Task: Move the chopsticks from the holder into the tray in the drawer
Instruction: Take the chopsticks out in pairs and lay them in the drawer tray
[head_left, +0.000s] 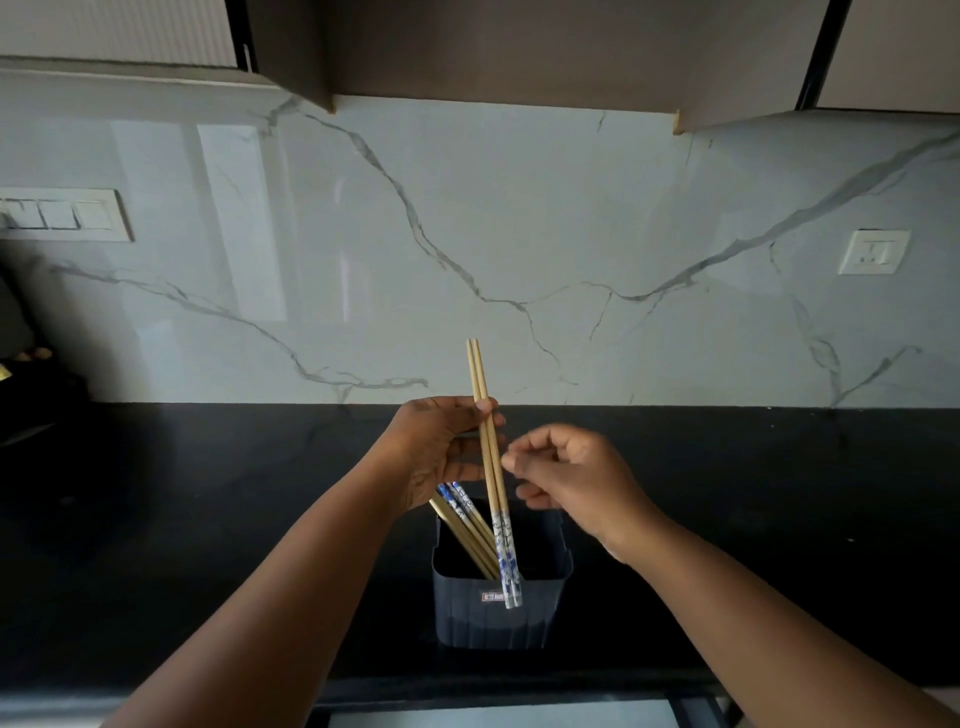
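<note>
Holder (498, 608) on counter (208, 519), chopsticks (467, 530) inside, wall behind, drawer (498, 719) in front

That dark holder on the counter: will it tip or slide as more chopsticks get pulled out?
The holder looks like thin plastic and nearly empty, so probably light. The remaining chopsticks lean to one side, so pulling at an angle might tilt it. Neither the left hand nor the right hand steadies it, and the glossy counter may let it slide.

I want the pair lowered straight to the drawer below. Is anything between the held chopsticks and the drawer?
Yes. The left hand holds the chopstick pair above the dark holder, which stands on the black counter directly behind the drawer opening. The pair must clear the holder and counter edge. The tray is not visible.
</note>
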